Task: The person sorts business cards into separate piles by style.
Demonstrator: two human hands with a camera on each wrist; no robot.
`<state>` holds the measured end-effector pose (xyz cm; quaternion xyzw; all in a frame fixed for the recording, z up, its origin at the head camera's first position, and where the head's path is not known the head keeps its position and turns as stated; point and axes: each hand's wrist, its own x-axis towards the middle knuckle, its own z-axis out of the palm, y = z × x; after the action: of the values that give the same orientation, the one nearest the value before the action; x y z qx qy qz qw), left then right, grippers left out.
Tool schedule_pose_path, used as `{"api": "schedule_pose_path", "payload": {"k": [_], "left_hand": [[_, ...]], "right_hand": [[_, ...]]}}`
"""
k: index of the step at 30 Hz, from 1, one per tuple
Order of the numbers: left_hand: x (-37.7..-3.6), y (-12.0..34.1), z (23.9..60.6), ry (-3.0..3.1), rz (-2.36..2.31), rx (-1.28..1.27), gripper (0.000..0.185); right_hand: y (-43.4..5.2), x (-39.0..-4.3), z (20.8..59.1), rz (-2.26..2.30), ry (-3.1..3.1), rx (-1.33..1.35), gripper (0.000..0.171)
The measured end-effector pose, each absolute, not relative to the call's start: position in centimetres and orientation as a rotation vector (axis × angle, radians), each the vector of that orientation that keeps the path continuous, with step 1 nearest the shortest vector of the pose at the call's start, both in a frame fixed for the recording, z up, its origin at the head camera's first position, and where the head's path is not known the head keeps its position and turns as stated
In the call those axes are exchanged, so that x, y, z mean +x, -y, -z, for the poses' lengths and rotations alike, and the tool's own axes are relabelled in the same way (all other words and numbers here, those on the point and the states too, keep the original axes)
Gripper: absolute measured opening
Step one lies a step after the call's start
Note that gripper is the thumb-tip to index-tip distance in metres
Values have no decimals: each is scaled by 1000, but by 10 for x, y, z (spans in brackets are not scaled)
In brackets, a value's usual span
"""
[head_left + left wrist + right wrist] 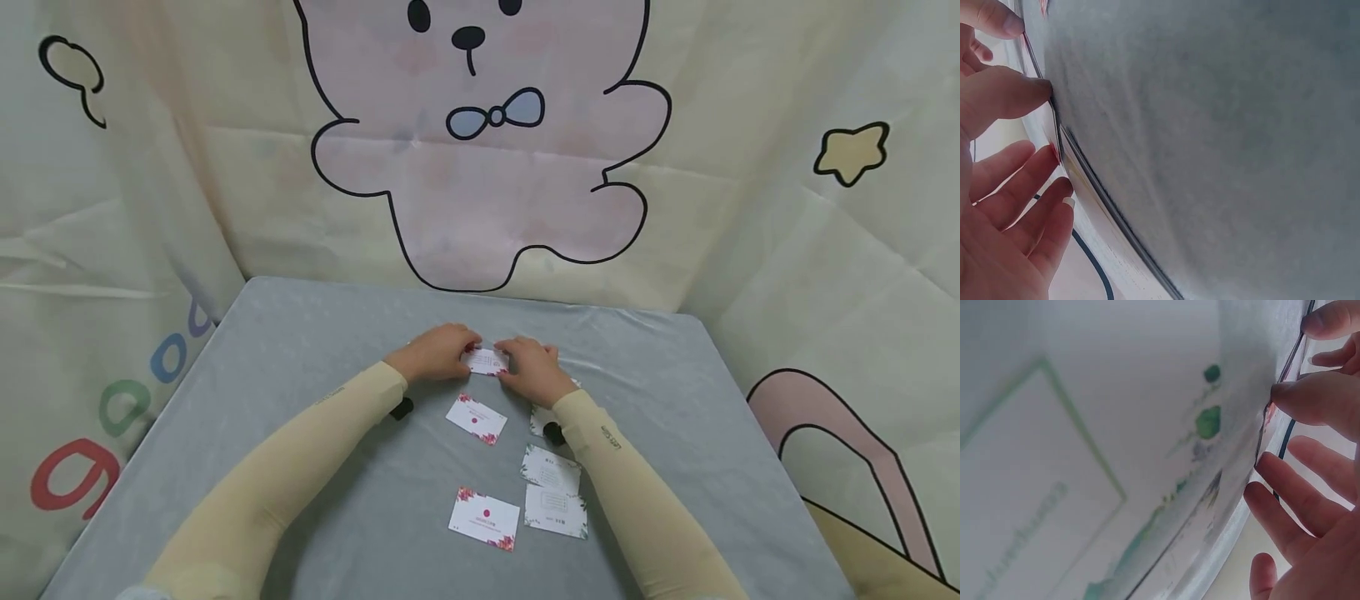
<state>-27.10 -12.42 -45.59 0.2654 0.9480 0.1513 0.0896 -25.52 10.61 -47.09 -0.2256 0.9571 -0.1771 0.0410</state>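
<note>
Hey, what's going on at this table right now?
A person in beige sleeves holds one small white card with pink flower corners between both hands, the left hand and the right hand pinching its two ends just above the grey cloth-covered table. Nearer the person, two more pink-flowered cards and several green-leaf-bordered white cards lie flat on the table.

The head camera is looking forward and down over the grey table from above. Both wrist cameras are skimming its surface very close, each facing its own fingertips at the held card, the spot all views share.
</note>
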Motion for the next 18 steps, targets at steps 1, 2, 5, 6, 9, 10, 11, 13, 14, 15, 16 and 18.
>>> {"api": "schedule_pose_path", "payload": {"k": [1,2,5,6,9,10,11,13,14,15,16,18], "left_hand": [[-270,124,457,-2821,-452,786,57],[-270,124,457,-2825,-451,784,57],[-269,124,456,-2831,-447,782,57],[-268,124,456,-2831,-444,779,57],[-267,124,456,-2844,-412,780,59],[-266,124,457,-2852,-404,782,59],[-264,125,457,-2864,-395,788,59],[-260,127,458,-2891,-394,803,59],[-257,128,458,-2901,-403,813,59],[-253,130,458,-2905,-432,823,58],[-249,133,458,-2904,-462,832,58],[-240,138,458,-2879,-520,862,57]], "right_hand": [[-106,-255,472,535,-2931,-692,56],[-106,-255,473,529,-2932,-692,56],[-106,-255,473,516,-2934,-690,55],[-106,-255,473,517,-2932,-691,55],[-106,-252,471,515,-2933,-689,55],[-106,-251,471,515,-2935,-689,55],[-106,-250,471,513,-2937,-693,55],[-108,-247,471,513,-2946,-704,55],[-109,-244,472,516,-2950,-716,55],[-110,-241,472,522,-2953,-733,54],[-111,-237,473,527,-2957,-757,54],[-112,-227,473,537,-2956,-800,53]]}}
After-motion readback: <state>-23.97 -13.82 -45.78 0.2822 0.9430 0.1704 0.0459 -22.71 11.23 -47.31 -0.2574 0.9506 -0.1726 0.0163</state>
